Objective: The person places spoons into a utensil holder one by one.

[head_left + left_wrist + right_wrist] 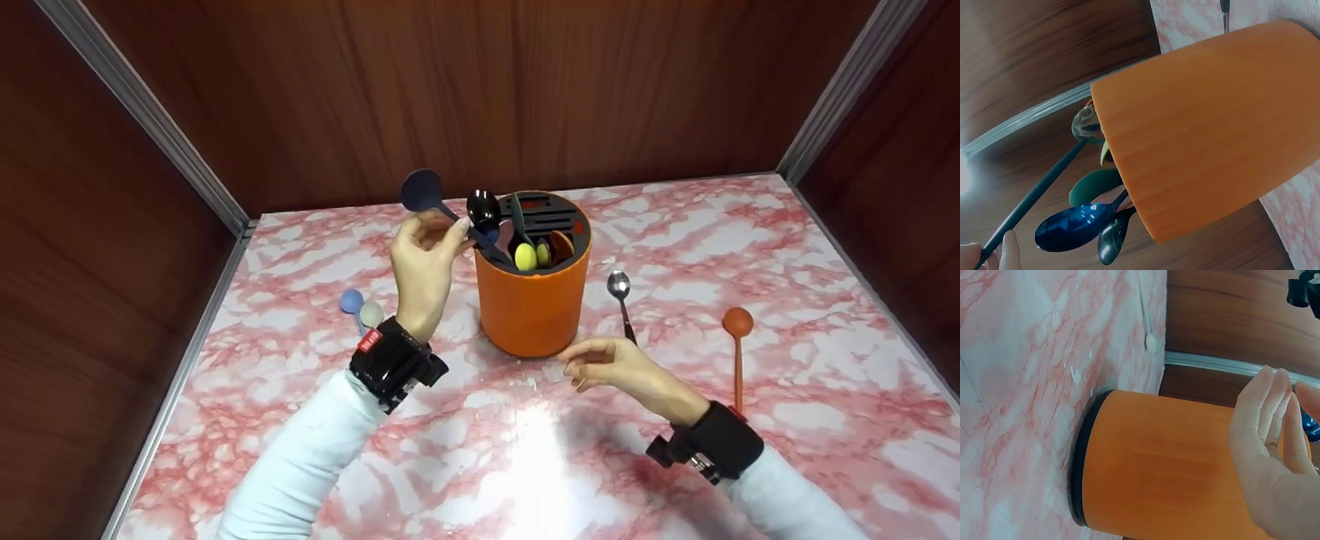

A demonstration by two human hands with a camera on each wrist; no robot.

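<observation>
Thumb and fingertips of my left hand (426,262) pinch the handle of a dark navy round-headed spoon (421,189), its head up and to the left. The handle (1036,194) slants down over the top of an orange utensil holder (531,315), its lower end among the other utensils. A shiny black spoon (483,206), a dark green utensil (519,217) and a yellow spoon (526,256) stand in the holder's black slotted top. My right hand (626,371), fingers loosely bent and holding nothing, hovers at the holder's lower right side.
Right of the holder lies a metal spoon (619,285) with a dark handle; farther right, an orange spoon (738,322). A blue spoon (351,301) and a pale spoon (371,314) lie left, partly behind my left wrist. Wooden panels (480,97) enclose the marbled table (300,255).
</observation>
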